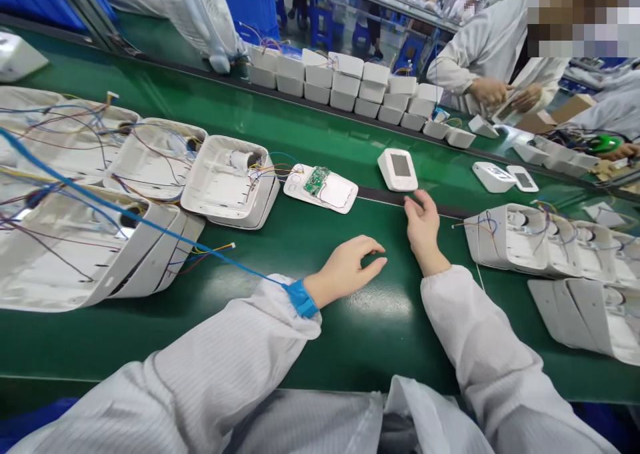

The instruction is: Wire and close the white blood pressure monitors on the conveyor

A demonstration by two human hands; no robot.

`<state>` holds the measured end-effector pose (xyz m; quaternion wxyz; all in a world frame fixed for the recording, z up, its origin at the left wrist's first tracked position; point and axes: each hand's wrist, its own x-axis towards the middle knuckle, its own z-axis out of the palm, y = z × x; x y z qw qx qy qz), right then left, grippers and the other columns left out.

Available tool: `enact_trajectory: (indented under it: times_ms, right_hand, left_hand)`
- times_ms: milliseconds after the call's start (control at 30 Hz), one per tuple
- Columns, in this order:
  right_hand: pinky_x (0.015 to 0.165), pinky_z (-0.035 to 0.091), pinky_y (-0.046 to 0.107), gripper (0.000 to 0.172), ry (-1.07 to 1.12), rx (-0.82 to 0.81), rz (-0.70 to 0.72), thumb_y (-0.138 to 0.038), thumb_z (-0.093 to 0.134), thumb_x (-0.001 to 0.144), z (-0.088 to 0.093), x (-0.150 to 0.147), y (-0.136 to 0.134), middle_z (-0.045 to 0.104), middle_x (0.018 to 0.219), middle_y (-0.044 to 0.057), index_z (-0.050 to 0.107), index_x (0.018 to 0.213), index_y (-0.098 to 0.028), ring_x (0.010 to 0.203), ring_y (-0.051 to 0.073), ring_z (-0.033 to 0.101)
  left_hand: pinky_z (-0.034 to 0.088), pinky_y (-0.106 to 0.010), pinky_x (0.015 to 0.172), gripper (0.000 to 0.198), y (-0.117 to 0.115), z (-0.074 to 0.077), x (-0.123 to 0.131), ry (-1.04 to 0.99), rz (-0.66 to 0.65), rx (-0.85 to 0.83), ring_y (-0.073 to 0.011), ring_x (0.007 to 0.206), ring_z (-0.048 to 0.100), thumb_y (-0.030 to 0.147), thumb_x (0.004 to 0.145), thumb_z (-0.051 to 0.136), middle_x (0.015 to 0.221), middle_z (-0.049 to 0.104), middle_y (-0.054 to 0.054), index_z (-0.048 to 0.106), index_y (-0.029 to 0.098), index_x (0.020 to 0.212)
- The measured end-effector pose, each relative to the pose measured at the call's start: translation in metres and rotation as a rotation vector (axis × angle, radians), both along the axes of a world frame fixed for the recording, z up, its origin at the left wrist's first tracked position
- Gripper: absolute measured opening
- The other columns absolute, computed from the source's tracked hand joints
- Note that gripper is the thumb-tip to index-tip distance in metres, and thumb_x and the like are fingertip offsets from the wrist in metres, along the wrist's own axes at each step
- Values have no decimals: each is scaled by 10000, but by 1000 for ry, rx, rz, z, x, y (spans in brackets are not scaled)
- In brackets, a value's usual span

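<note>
My left hand (347,269) hovers over the green bench with thumb and fingers apart and nothing between them. A blue wrist strap (301,298) circles that wrist, its cord running off to the left. Farther right, my right hand (423,227) reaches forward, open, its fingertips just short of a white device with a grey screen (400,169); whether they touch it I cannot tell. Left of that device lies a white cover panel with a green circuit board (317,182). Wires lead from it to a white housing shell (235,174) with a small cylindrical part inside.
Wired white shells (145,154) crowd the left side. More shells (530,241) line the right side. Behind the belt stands a long stack of white cases (345,81), beside a fan (200,14). A co-worker's hands (493,93) handle a white part across the bench.
</note>
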<state>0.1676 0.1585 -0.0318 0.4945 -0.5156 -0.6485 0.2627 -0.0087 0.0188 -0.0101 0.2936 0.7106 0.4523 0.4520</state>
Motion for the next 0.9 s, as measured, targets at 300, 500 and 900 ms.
enact_trajectory:
  times_ms: [300,500,900]
  right_hand:
    - [1178,307,565,882,-670,128,465,-492,762,789,13,-105,-10,321,1589,210,391,1504,-134,1479,359,289]
    - [1173,337,509,743,-662,164,443,-465,773,786,9,-99,-7,369,1557,189,511,1409,-157,1431,337,362]
    - [915,475,432,572,-377,37,238,-521,793,671,21,-88,-18,651,1108,97,572,1077,-184,1036,293,590]
  left_hand:
    - [516,-310,753,147,-1,-5,1,176,-128,-24,-193,806,669,263,900,589,840,720,-42,665,177,809]
    - [503,-321,776,165,0,-4,1,229,-160,-20,-203,843,667,275,912,587,872,732,-44,672,170,817]
    - [475,-294,709,307,1,0,-2,-31,-77,-185,-167,710,628,362,921,556,747,705,-38,670,162,718]
